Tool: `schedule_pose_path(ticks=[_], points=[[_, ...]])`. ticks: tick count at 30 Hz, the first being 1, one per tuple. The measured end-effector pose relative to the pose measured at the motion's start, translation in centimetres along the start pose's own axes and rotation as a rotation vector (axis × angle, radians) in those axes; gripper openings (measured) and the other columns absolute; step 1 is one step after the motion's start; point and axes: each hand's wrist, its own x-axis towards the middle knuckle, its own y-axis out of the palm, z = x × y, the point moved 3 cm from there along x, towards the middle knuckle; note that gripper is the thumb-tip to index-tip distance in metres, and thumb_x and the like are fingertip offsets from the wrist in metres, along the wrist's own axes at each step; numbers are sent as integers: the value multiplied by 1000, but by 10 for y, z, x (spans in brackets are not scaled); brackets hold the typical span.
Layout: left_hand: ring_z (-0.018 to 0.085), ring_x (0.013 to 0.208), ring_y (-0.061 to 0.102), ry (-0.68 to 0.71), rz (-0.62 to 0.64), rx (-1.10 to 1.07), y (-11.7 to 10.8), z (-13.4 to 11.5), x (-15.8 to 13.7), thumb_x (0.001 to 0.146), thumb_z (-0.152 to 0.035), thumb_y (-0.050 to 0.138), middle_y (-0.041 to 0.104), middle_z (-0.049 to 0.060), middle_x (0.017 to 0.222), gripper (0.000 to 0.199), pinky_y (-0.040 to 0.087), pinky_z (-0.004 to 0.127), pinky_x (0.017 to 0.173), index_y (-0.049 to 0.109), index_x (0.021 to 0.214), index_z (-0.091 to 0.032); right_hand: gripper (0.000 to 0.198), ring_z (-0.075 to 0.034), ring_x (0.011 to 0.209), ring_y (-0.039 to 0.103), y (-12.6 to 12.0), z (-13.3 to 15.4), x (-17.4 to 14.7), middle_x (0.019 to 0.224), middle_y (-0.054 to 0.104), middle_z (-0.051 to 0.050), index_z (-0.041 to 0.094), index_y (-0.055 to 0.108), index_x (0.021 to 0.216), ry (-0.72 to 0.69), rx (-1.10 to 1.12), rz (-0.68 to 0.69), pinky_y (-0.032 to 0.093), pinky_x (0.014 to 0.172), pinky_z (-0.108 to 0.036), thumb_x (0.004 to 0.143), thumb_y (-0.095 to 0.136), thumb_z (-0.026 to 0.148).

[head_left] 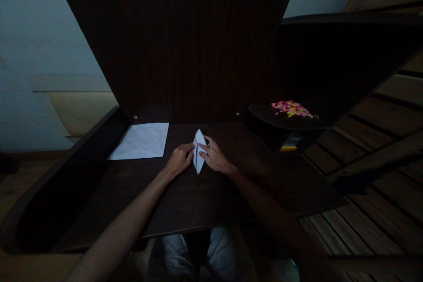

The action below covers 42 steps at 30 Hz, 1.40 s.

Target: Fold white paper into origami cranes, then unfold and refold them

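I pinch the folded paper (198, 162) with the fingers of my left hand (180, 158) and right hand (216, 157). A wrinkly sheet (141, 142) lies nearby.

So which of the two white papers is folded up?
The paper between the hands, pointed at both ends; the other sheet, left of it, lies spread out.

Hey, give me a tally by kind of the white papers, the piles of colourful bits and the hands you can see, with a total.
Folded white paper: 1
Flat, creased white sheet: 1
Pile of colourful bits: 1 (single bits too small to count)
Hands, left hand and right hand: 2
Total: 5
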Motion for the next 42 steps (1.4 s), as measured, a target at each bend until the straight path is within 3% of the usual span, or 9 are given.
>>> schedule_pose_path(ticks=[7,13,18,23,28,33,36,42], points=[[25,120,55,97,39,84,3,1,-2,90,-29,45,62,13,126,34,44,42,103,62,116,-14,53,-27,132,38,1,-5,0,150,28,-11,22,39,142,24,86,-33,33,111,-45,90,46,24],[26,133,41,126,150,176,6,5,-3,93,-33,40,53,13,137,42,36,46,109,55,127,-12,55,-23,135,37,-7,-4,-3,148,33,-12,17,32,144,-2,156,-53,30,114,-42,90,39,20],[27,140,29,112,291,245,7,5,-5,96,-38,31,44,11,145,49,29,48,112,46,137,-15,54,-20,131,43,-9,-9,-4,141,45,-11,18,39,141,-17,164,-118,34,112,-39,87,38,13],[31,142,22,104,370,252,8,7,-7,94,-49,33,33,10,151,57,22,53,113,37,144,-20,47,-21,123,51,-5,-15,-4,135,52,-11,16,56,127,-17,69,-80,38,109,-40,83,43,9],[33,143,18,133,377,230,7,7,-6,93,-47,38,33,11,151,55,21,56,112,41,141,-20,37,-21,114,58,-8,-19,-4,124,61,-11,17,65,116,-26,56,-64,45,102,-39,85,46,10],[26,142,24,212,374,165,8,3,-6,95,-41,36,38,16,148,50,21,48,115,46,136,-14,29,-22,108,61,-7,-21,-4,116,67,-10,18,70,107,-44,29,-25,48,97,-40,87,50,13],[23,140,29,200,391,117,10,2,-6,96,-40,33,36,19,148,52,23,43,115,45,136,-9,28,-22,111,60,-3,-20,-4,118,67,-10,19,72,104,-82,3,9,48,98,-41,89,49,15],[20,139,31,175,359,80,10,0,-6,98,-45,26,40,16,146,54,23,39,116,42,137,-12,30,-23,126,51,3,-22,-5,126,62,-11,14,67,115,-100,-14,83,40,108,-43,91,49,21]])
